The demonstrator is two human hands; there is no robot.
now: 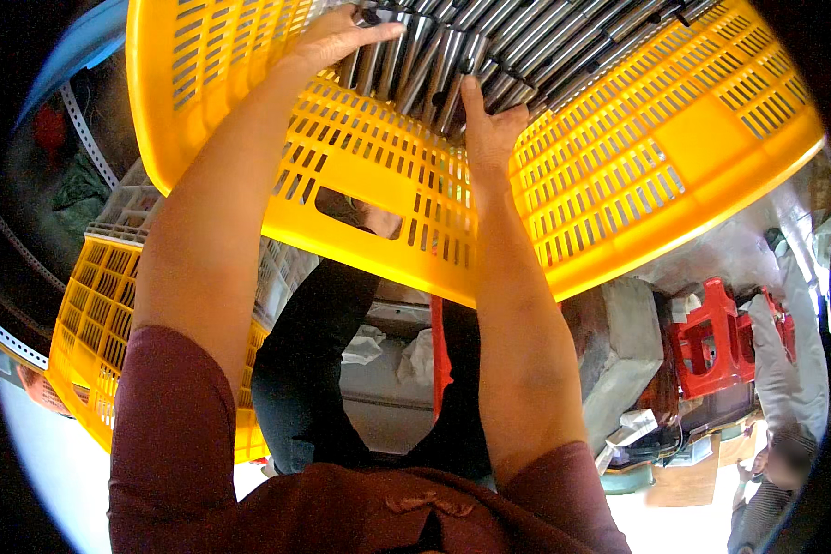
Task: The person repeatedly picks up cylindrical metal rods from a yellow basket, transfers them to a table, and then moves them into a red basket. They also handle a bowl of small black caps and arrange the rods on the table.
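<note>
A yellow slatted plastic crate (360,185) stands in front of me, with many shiny metal tubes (563,46) lying close together in it. Several tubes at the near left slant differently from the rows behind them. My left hand (332,39) is at the left of these slanted tubes, its thumb stretched across their upper ends and its other fingers mostly hidden. At their right side is my right hand (495,129), the thumb pressed against a tube and the fingers curled, partly out of sight. Both hands appear to grip the slanted tubes between them.
Another yellow crate (92,323) stands at the lower left, with a pale grey basket (125,212) by it. Red plastic stools (711,342) are at the right, near a grey block (623,342). Another person (785,452) is at the far right edge.
</note>
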